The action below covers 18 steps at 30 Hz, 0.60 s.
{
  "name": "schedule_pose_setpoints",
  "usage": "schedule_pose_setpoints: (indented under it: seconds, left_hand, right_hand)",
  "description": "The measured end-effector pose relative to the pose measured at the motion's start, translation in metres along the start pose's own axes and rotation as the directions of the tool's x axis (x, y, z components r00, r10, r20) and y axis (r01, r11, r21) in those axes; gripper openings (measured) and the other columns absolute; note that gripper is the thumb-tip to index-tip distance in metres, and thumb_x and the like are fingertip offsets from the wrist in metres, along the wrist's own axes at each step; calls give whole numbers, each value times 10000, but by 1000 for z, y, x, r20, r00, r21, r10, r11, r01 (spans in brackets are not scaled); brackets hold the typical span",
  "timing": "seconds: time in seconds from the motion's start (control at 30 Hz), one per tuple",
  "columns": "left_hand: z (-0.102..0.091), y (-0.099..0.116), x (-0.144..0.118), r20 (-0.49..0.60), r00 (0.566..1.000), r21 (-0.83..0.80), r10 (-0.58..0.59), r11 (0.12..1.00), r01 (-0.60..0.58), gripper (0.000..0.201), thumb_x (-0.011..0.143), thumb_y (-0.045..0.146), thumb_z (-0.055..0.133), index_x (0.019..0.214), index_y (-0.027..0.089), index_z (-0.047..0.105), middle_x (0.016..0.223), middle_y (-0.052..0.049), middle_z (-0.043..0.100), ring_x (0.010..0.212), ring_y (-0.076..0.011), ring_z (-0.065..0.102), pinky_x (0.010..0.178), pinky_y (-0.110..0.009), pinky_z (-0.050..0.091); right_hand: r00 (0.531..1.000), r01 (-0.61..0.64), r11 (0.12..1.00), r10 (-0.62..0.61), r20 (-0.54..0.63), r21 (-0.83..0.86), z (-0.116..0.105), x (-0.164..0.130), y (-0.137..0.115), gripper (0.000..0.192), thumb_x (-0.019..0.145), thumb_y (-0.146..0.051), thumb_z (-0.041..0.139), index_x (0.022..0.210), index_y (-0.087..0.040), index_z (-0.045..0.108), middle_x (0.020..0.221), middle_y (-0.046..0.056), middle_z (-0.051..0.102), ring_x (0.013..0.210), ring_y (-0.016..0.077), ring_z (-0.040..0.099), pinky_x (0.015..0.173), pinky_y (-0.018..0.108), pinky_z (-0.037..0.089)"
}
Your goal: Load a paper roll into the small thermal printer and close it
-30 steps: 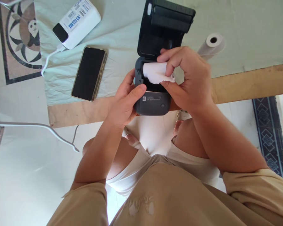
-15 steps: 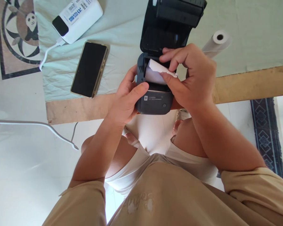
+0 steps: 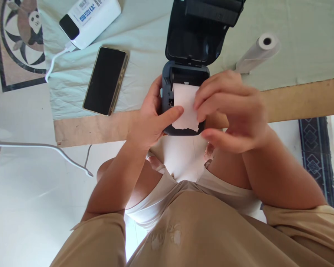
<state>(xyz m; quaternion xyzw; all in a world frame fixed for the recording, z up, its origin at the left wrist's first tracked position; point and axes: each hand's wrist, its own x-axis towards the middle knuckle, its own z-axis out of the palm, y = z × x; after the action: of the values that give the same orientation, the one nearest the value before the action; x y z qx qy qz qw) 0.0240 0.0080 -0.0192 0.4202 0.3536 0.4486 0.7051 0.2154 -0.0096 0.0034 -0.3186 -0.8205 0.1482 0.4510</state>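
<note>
Printer (image 3: 183,70) sits lid-open, roll loaded, torn paper strip (image 3: 186,111) drawn out; left hand (image 3: 150,118) clamps its body, right hand (image 3: 233,111) pinches the strip. Lid unclosed.

Dark grey printer (image 3: 195,40) at upper centre with a white paper strip (image 3: 186,107); black phone (image 3: 105,81) with gold edge; white power bank (image 3: 89,19), blue print; pale green cloth (image 3: 295,37); tan surface (image 3: 300,100); beige shirt (image 3: 200,230).
</note>
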Motion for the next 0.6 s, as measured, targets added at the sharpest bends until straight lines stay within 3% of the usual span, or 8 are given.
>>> schedule_pose_setpoints:
  seconds: [0.07,0.13,0.23,0.33,0.4,0.5,0.6]
  left_hand:
    - [-2,-1,1,9,1000,43,14,999,-14,636,727,195,792,1303,276,535,1085,-21,708,958,-196,708,719,-250,585]
    - [-5,-2,1,25,1000,101,16,995,-18,805,680,188,818,1400,310,479,1226,-34,684,1020,-206,693,741,-255,583]
    - [-8,-3,1,53,999,152,13,988,-21,940,661,188,818,1492,325,400,1284,-51,667,1030,-218,688,734,-264,577]
    - [-10,-4,0,65,998,140,19,990,-28,992,654,187,807,1530,302,358,1226,-62,688,1062,-236,687,821,-293,585]
    - [-11,-4,-1,67,998,154,13,988,-23,1041,630,174,813,1545,297,332,1156,-56,705,1065,-243,690,854,-308,588]
    - [-12,-4,-1,60,998,155,-6,988,-3,1067,617,143,803,1551,326,320,1170,-50,700,1036,-235,692,816,-306,594]
    - [-13,-3,-1,69,998,94,-3,996,-4,1045,618,120,793,1530,364,344,1381,-52,610,1077,-239,672,796,-314,599]
  right_hand:
    - [971,-96,995,91,-220,-8,-2,-1,5,158,877,-387,575,893,-237,623,991,40,649,902,195,629,751,390,523]
    - [892,-262,965,231,-388,-27,-2,-1,10,206,907,-370,566,1075,-275,637,1179,41,599,1077,211,617,666,315,517]
    - [826,-347,927,374,-422,143,3,1,15,350,959,-350,542,1308,-333,536,1429,13,477,1336,218,519,546,240,473]
    - [796,-361,897,439,-416,256,8,5,17,304,963,-331,549,1267,-351,548,1419,-14,499,1233,174,587,508,236,445]
    - [820,-341,921,390,-419,191,10,8,17,163,944,-315,540,1089,-308,614,1181,10,618,1045,164,625,479,256,390]
    - [913,-219,975,217,-345,33,10,7,16,66,868,-264,542,834,-247,597,865,47,599,905,181,585,483,268,365]
    - [958,-230,972,216,-190,-54,8,2,15,30,802,-222,575,821,-227,598,1066,74,584,941,191,574,529,274,419]
